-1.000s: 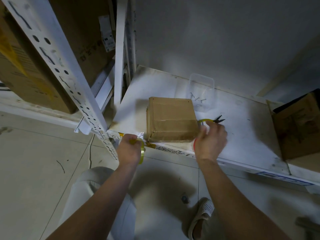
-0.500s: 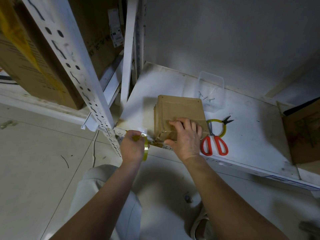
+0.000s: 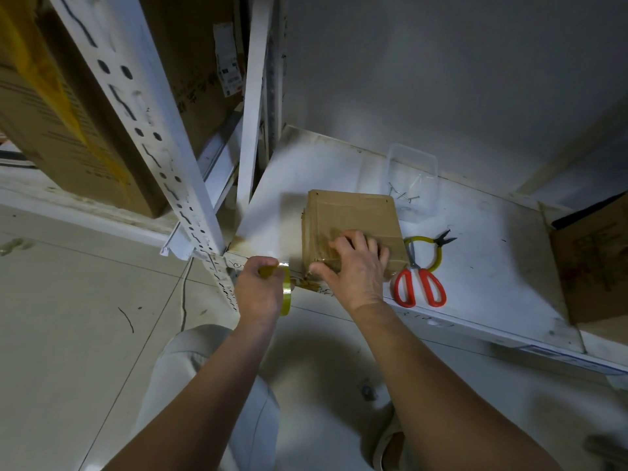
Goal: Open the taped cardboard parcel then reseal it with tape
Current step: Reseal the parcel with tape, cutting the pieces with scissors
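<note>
A small brown cardboard parcel (image 3: 350, 215) lies on the white shelf (image 3: 482, 266) near its front edge. My right hand (image 3: 353, 266) rests flat on the parcel's near top, fingers spread over a strip of clear tape, thumb at the front corner. My left hand (image 3: 260, 288) grips a yellowish roll of clear tape (image 3: 287, 294) just left of the parcel, in front of the shelf edge. A short stretch of tape runs from the roll to the parcel's front corner.
Red-handled scissors (image 3: 419, 287) lie right of the parcel, with yellow-handled pliers (image 3: 436, 246) behind them. A clear plastic tub (image 3: 413, 180) holding nails stands behind. An open cardboard box (image 3: 594, 260) sits at the right. A white perforated rack post (image 3: 163, 154) rises at the left.
My right hand left the scissors on the shelf and came over onto the parcel's top, where it now presses the tape. The left hand has kept its hold on the roll.
</note>
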Demonstrator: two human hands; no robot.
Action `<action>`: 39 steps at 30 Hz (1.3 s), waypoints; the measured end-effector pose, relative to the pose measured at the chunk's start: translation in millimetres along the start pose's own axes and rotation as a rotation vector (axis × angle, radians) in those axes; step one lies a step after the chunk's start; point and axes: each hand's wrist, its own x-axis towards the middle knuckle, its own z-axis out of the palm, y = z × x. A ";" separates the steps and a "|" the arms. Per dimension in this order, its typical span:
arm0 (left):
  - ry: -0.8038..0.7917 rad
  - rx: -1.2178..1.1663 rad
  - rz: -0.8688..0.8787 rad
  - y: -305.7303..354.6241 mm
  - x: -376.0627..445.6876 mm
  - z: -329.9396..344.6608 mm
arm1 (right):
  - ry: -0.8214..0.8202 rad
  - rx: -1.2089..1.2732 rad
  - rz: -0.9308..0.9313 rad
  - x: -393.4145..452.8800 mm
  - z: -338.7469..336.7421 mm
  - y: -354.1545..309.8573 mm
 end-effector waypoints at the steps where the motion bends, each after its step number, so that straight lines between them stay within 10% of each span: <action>1: 0.005 -0.004 -0.003 0.1 0.2 -0.7 | 0.013 0.001 -0.013 -2.1 0.4 -2.5; 10: 0.034 -0.018 -0.015 5.6 -4.1 -8.4 | 0.059 -0.006 -0.215 -21.4 -5.9 -1.0; 22: -0.141 -0.039 -0.007 17.0 -30.4 -6.4 | -0.136 0.073 -0.041 -25.8 -39.4 34.0; 26: -0.198 -0.040 -0.031 18.9 -38.4 -10.4 | 0.031 0.163 0.016 -24.4 -57.3 7.7; 31: -0.302 0.012 0.003 24.7 -49.9 -13.8 | -0.522 0.727 0.214 -16.5 -65.1 -31.4; 39: -0.517 0.024 -0.149 20.7 -55.3 -16.6 | -0.324 0.570 0.254 -24.8 -50.0 -31.0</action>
